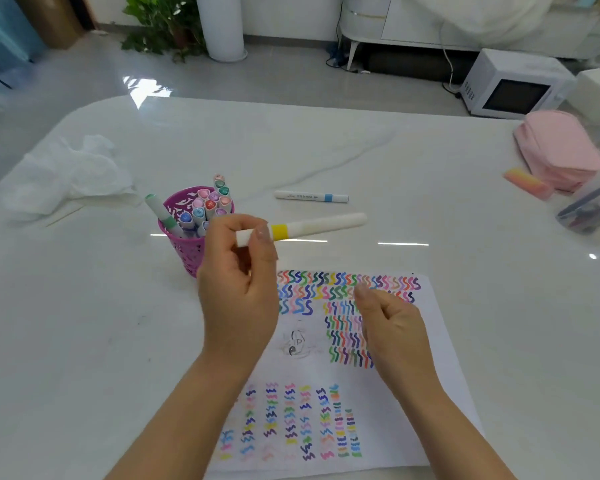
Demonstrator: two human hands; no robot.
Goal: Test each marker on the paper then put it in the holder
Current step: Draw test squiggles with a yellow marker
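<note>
White marker with yellow band (302, 228): pinched level in left hand (238, 282), just beside purple perforated plastic holder (187, 251), probably for dropping in. Right hand (392, 327): loosely curled, empty, over squiggle-covered white paper (440, 341).

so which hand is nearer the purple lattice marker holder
Left. The left hand is beside the purple lattice marker holder; the right hand is farther right, over the white paper.

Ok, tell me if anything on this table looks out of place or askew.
One green-banded marker leans out over the rim of the purple holder while the rest stand upright. A blue-banded marker lies loose on the table beyond it, and crumpled tissue sits far left.
</note>
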